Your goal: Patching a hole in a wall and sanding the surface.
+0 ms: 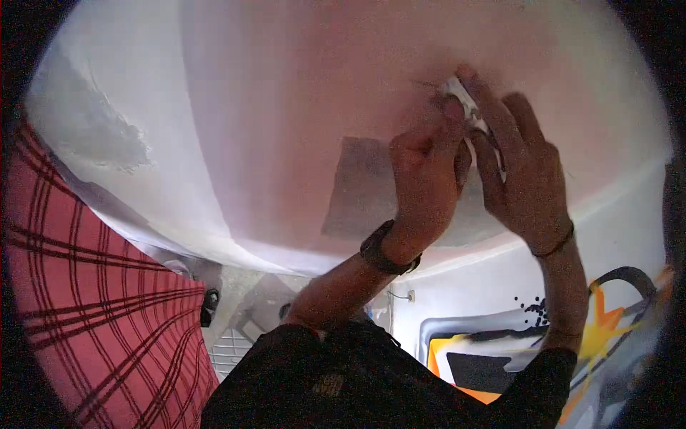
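Both of my hands are raised together against a broad, pale pinkish-white surface. Between their fingertips is a small, shiny white object whose kind I cannot make out. My left hand is closed, its thumb and fingertips pinched at the object's left side. From the right, my right hand bends its fingers around the other side, the index fingertip at the object's upper end. Behind my left hand, a grey four-sided patch shows on the surface; whether it is flat or raised I cannot tell.
A red plaid curtain or cloth hangs at the left. A rough grey patch marks the pale surface at the upper left. Lower right, a white wall carries a black, orange and yellow painting. A cable with a plug shows near my left forearm.
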The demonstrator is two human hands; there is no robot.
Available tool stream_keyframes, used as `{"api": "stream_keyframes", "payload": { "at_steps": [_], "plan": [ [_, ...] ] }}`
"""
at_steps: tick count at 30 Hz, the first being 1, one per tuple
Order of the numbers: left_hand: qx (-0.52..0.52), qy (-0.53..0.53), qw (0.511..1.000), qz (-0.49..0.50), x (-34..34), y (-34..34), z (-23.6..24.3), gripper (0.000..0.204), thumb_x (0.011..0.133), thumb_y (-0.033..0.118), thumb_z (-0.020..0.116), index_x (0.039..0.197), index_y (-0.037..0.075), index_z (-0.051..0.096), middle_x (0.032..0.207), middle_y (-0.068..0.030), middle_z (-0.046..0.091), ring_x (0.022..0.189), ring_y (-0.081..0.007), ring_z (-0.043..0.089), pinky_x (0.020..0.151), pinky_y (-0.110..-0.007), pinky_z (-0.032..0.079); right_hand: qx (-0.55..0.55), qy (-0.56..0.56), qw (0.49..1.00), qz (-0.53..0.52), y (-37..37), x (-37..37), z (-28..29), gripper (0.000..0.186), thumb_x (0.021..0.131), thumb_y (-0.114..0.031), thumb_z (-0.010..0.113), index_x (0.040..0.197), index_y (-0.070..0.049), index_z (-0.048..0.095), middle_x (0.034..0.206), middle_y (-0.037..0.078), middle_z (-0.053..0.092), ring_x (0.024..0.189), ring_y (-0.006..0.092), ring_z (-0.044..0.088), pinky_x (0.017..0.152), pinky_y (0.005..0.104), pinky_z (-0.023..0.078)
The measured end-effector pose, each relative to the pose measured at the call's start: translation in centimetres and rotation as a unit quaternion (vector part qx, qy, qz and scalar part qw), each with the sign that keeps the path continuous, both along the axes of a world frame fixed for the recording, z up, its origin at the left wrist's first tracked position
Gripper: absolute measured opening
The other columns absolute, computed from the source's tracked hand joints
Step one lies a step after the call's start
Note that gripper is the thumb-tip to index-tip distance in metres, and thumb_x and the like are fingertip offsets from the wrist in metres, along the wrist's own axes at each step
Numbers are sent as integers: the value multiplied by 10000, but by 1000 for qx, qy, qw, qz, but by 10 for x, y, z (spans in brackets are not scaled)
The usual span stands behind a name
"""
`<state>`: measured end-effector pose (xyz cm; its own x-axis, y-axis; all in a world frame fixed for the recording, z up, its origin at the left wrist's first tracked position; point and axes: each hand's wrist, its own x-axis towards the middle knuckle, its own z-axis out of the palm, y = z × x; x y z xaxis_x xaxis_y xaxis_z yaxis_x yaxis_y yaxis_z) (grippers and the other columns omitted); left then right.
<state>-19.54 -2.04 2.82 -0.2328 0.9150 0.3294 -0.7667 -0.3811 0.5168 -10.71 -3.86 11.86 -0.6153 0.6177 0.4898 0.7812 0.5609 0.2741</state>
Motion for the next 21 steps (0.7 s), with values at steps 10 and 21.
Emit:
{"api": "stream_keyframes", "payload": {
  "at_steps": [10, 21],
  "plan": [
    [-13, -122, 985, -121, 1, 0, 14, 317, 955, 401, 479, 765, 158, 552, 456, 68, 375, 345, -40, 282, 331, -231, 172, 97, -74, 980, 157, 23, -1, 19, 519, 891, -86, 557, 1377, -133, 382, 936, 125, 618, 744, 261, 643, 615, 351, 533],
    [4, -131, 990, 43, 22, 12, 3, 248, 939, 226, 561, 740, 87, 616, 496, 35, 467, 384, -13, 331, 332, -216, 231, -200, 203, 958, 23, -1, -18, 44, 252, 925, -134, 529, 1156, -44, 482, 902, 91, 666, 766, 138, 659, 653, 289, 520]
  ]
}}
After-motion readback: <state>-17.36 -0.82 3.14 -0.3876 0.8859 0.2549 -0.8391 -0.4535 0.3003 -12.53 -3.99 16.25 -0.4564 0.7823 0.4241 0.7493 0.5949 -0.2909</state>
